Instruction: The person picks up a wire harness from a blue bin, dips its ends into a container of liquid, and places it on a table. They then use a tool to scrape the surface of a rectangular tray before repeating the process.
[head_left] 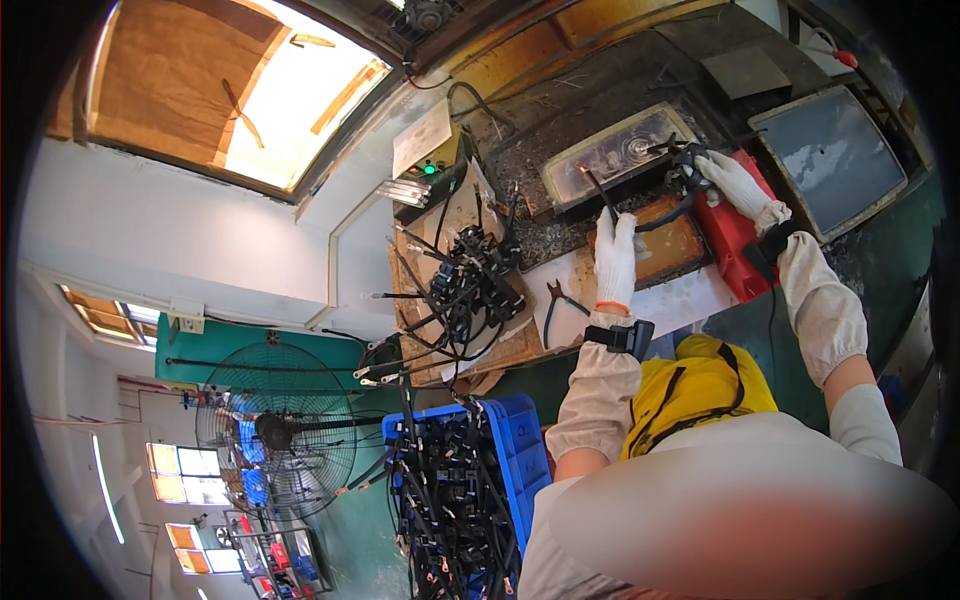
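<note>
Both of my hands wear white gloves. My left hand point(615, 252) is closed around a black cable point(600, 190), whose bare copper-coloured end points up beside a rectangular metal tray point(552, 190) with a silvery surface. To the right, my right hand point(735, 182) is closed on a dark cable assembly point(684, 178) with several short black ends. A black length runs between the two hands; its exact joins are hard to make out. Beneath the right wrist lies a red box-shaped thing point(735, 240). Dark-handled pliers point(560, 305) lie left of my left hand.
A heap of black cables point(475, 285) covers the bench's left side, near a box with a green light point(430, 168). Below it, a blue crate point(522, 450) holds more cables. A fan point(275, 430) stands left. A grey-surfaced tray point(835, 165) sits far right.
</note>
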